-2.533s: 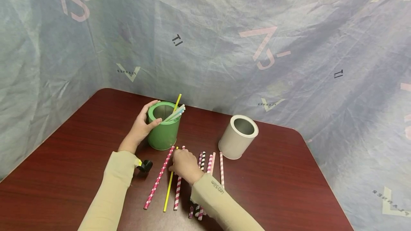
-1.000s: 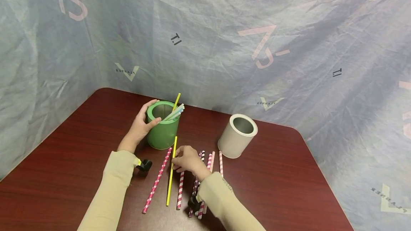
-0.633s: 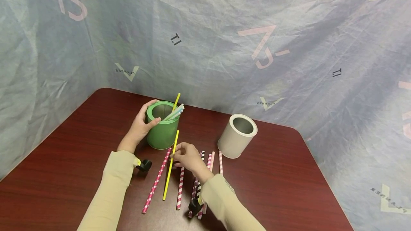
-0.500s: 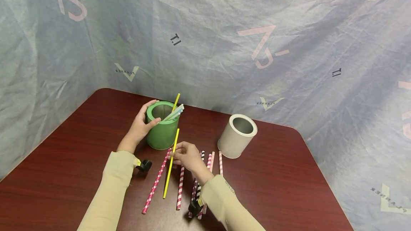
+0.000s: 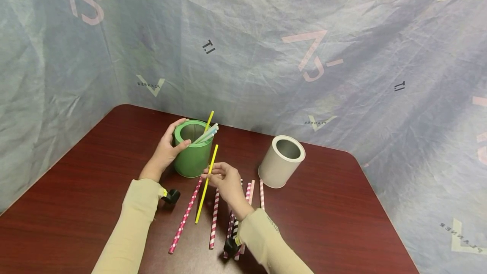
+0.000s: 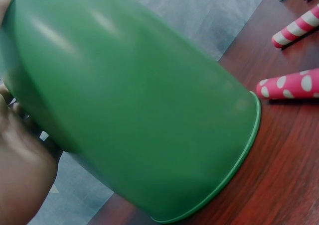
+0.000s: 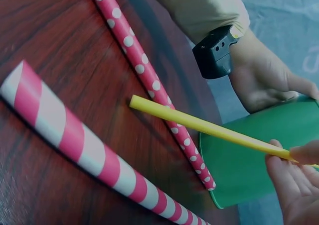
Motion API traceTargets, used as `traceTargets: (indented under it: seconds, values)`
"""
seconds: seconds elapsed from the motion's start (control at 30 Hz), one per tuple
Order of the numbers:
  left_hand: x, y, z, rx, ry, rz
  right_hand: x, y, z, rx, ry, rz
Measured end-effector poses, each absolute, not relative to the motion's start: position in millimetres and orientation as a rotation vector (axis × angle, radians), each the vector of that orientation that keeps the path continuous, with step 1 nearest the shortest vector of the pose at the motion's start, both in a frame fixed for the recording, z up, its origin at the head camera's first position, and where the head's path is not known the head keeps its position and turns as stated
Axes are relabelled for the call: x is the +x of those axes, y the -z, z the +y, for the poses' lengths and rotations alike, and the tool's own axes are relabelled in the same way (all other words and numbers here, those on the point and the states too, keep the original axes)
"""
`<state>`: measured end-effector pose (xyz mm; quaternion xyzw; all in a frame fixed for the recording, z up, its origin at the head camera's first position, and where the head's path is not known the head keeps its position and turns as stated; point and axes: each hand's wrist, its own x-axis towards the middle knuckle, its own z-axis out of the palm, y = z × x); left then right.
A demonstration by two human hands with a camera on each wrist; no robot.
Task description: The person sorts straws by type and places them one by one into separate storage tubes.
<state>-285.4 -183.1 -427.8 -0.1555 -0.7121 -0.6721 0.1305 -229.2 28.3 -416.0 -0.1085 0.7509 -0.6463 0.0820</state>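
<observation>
Pinching a yellow straw (image 5: 206, 184) between thumb and fingertips, the person's right hand (image 5: 224, 181) holds it tilted above the dark red table (image 5: 76, 172), its upper end leaning toward the green can (image 5: 192, 149) and its lower end just clear of the wood, as the right wrist view shows. The left hand (image 5: 165, 149) grips that green can at its left side, thumb hooked over the rim, fingers curled round the wall; the can stands upright, and in it lean another yellow straw (image 5: 209, 121) and a few pale straws (image 5: 207, 133).

Lying flat in front of the can are a pink dotted straw (image 5: 185, 215) and, just right of it, a pink-and-white striped straw (image 5: 214, 219), with more striped straws (image 5: 249, 193) bunched beside the right forearm, partly hidden by the sleeve. A white can (image 5: 282, 162), upright and open, stands well apart to the right of the green one. Both arms wear beige sleeves (image 5: 129, 227), with a small black wrist camera (image 5: 172, 195) at the left cuff. A wrinkled blue-grey sheet (image 5: 304, 33) backs the table.
</observation>
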Motion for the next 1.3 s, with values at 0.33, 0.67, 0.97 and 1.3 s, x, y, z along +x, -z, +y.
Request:
traceTargets:
  seconds: [0.33,0.67,0.97,1.3]
  values:
    - [-285.9,429.0,-184.4,-0.448,1.942,-2.078,-226.1,401.2,30.4,-0.533,1.878,2.567]
    - [-286.3,426.8,-184.0,-0.442,1.954,-2.079,-224.9,389.7,32.0,-0.88,1.882,2.771]
    - [-285.3,425.9,-183.2,-0.429,1.963,-2.082,-219.8,367.1,30.5,-1.21,1.995,2.831]
    - [-286.6,427.0,-182.9,-0.447,1.986,-2.057,-216.0,338.4,31.0,-1.742,2.26,2.705]
